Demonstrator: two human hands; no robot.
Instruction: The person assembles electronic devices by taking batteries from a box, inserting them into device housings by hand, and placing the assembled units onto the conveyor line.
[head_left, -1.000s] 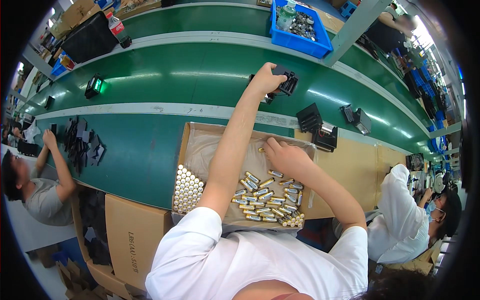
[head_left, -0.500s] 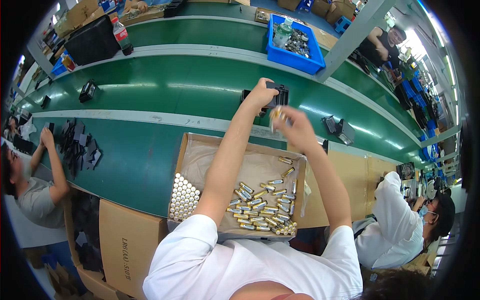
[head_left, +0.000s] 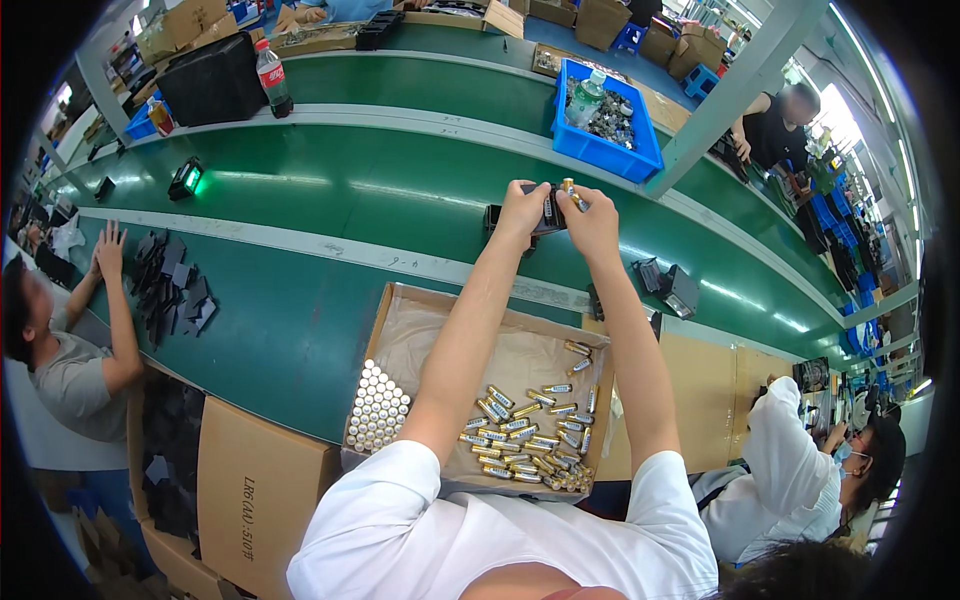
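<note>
My left hand is closed around a black plastic device case above the green conveyor. My right hand pinches AA batteries with gold and silver ends at the right side of the case. How many it holds I cannot tell. Another dark case lies partly hidden behind the left hand. Below my forearms stands a shallow cardboard box, lined with plastic. Loose batteries lie scattered on its right, and a block of upright batteries fills its lower left corner.
Dark cases sit on the conveyor to the right, and a case with a lit green light to the left. A blue bin of small metal parts stands beyond. Co-workers sit either side; a pile of black pieces lies near the left one.
My right hand has gone up from below right of the case to its side, bringing the batteries against it. The case on the left now shows a green light. The whole view has shifted slightly.
</note>
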